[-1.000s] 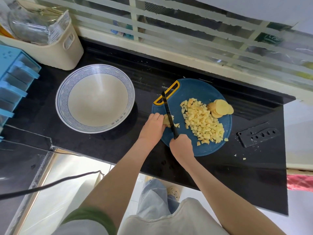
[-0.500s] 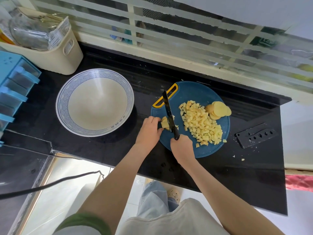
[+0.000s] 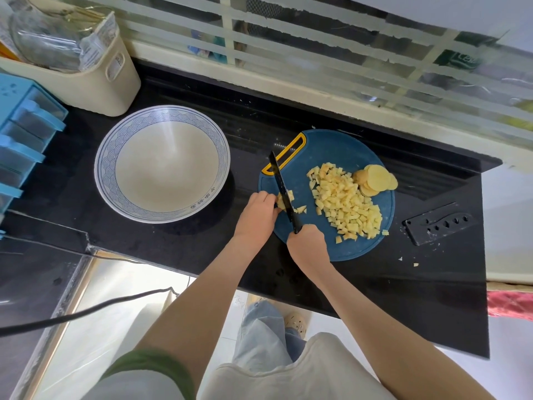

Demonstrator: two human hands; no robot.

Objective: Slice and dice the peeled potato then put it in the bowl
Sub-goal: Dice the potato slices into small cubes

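A round blue cutting board (image 3: 340, 145) with a yellow handle lies on the black counter. On it sits a heap of diced potato (image 3: 344, 202), and a few round potato slices (image 3: 376, 179) are stacked at its far right. My left hand (image 3: 258, 213) holds a small stack of potato strips (image 3: 284, 200) at the board's left side. My right hand (image 3: 307, 245) grips the handle of a black knife (image 3: 281, 183) whose blade lies across those strips. A few fresh cubes (image 3: 300, 209) lie just right of the blade. The wide blue-rimmed bowl (image 3: 106, 157) stands to the left, holding nothing.
A black knife sheath (image 3: 439, 223) lies right of the board, with potato crumbs (image 3: 415, 264) near it. A cream basket (image 3: 98, 82) and blue drawers (image 3: 20, 134) stand at the back left. A window frame runs behind; the counter edge runs under my wrists.
The knife has kept chopping the strips under my left hand, and a few more cubes lie beside the blade. The view has shifted slightly.
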